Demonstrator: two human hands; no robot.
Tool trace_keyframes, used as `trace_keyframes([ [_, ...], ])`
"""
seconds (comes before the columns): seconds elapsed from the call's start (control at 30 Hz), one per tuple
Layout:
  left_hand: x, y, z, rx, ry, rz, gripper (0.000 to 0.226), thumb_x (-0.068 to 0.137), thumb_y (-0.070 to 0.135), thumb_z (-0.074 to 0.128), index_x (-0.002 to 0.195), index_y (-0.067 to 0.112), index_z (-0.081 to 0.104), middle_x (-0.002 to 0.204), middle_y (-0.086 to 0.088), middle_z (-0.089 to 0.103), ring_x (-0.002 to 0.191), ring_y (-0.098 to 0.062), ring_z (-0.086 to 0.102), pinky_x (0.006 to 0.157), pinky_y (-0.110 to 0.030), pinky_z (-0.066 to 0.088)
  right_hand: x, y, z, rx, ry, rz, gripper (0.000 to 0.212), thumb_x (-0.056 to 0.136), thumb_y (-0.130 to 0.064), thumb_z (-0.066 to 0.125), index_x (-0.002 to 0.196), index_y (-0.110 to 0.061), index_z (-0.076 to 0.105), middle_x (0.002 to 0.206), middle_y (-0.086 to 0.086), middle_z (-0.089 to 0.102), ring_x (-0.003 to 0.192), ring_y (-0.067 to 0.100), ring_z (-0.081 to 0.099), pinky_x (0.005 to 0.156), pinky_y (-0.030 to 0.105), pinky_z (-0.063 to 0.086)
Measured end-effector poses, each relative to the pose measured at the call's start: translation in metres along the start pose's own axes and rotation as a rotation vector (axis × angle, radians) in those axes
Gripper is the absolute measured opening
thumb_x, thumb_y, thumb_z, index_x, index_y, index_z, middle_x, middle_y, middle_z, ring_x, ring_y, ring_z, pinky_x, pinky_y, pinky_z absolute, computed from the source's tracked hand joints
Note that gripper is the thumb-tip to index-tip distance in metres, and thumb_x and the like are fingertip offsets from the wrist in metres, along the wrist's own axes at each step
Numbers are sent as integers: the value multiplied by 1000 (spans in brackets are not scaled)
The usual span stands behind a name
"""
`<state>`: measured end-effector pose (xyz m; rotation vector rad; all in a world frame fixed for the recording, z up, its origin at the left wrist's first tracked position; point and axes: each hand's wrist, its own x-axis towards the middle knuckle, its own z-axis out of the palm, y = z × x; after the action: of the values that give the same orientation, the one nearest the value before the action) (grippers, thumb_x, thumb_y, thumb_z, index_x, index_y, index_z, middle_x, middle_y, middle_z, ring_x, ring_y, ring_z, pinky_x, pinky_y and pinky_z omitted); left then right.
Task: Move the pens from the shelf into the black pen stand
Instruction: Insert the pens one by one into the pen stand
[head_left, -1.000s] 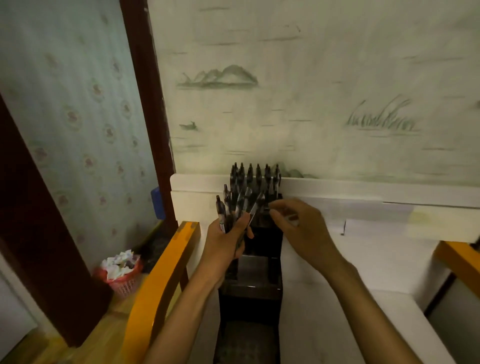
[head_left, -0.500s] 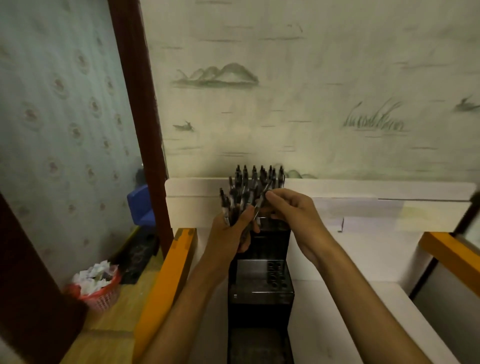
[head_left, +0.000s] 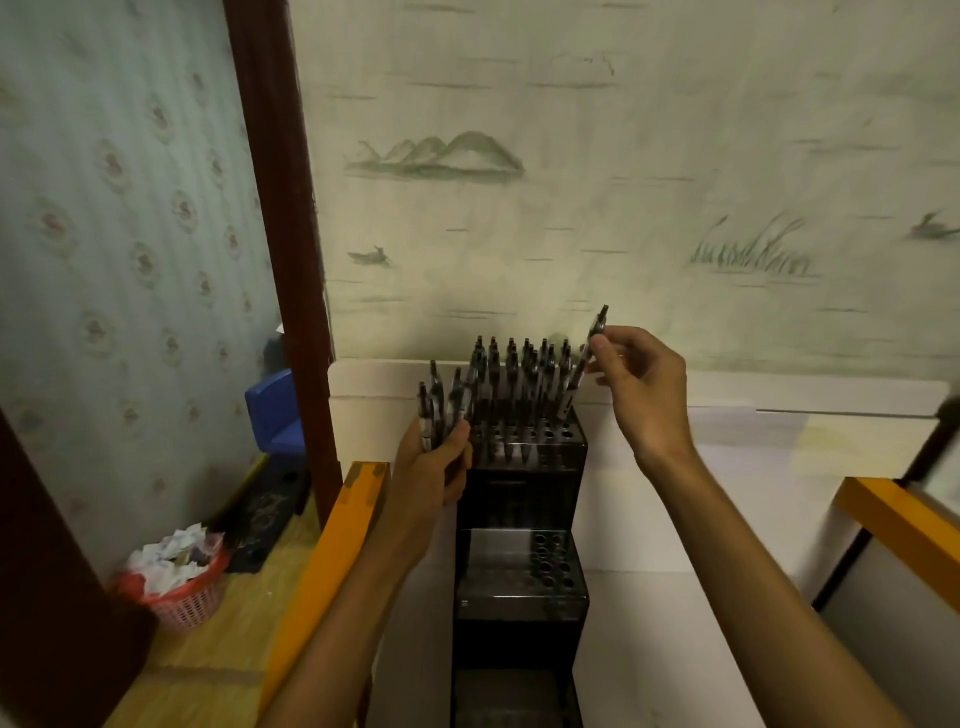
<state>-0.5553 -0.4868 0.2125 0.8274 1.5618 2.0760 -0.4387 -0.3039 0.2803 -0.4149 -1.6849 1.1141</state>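
**1 pen up and over the top tier**

The pen (head_left: 589, 358) is tilted, its lower tip right at the far right corner of the stand (head_left: 521, 519), just over the top tier's holes, its upper end pinched between the thumb and fingertips of the right hand (head_left: 636, 387). Half a second back that hand was down at the bundle, picking this pen out; now it has swung up and to the right, clear of the rows of pens (head_left: 519, 384) standing in the tier. So the pick is done and the drop is on, by my reading.

The left hand (head_left: 434, 470) is clenched around the bundle (head_left: 441, 410), several pens held upright just left of the stand, much where it was a moment ago. At least 3 show there; the exact count is hard to tell.

The top tier looks nearly full. The middle tier shows open holes at its right side, none filled. Plenty of work left.

The stand sits on the white shelf (head_left: 675, 597), against the wall.
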Motion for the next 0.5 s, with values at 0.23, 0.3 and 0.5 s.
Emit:
trace_keyframes([
  [0.23, 3, 1, 1, 69, -19, 66, 27, 103, 23, 48, 90, 0, 55, 49, 2, 54, 38, -9, 38, 39, -21, 30, 2, 5, 9, -68, -28, -51, 13, 94, -23, 65, 105, -21, 71, 91, -9, 73, 89, 9, 69, 86, 39, 58],
  [0.3, 2, 2, 2, 78, -17, 83, 29, 102, 23, 49, 88, -1, 56, 50, 1, 55, 38, -8, 39, 39, -20, 32, 2, 4, 12, -80, -41, -59, 13, 94, -21, 65, 106, -21, 71, 91, -10, 73, 89, 7, 69, 86, 37, 58],
  [0.5, 4, 2, 2, 52, 39, 67, 18, 99, 22, 56, 94, 7, 63, 77, -7, 69, 40, -9, 45, 39, -20, 35, 1, 13, 15, -185, -87, -78, 19, 92, -26, 67, 109, -19, 72, 94, -8, 74, 89, 6, 70, 88, 31, 57],
])
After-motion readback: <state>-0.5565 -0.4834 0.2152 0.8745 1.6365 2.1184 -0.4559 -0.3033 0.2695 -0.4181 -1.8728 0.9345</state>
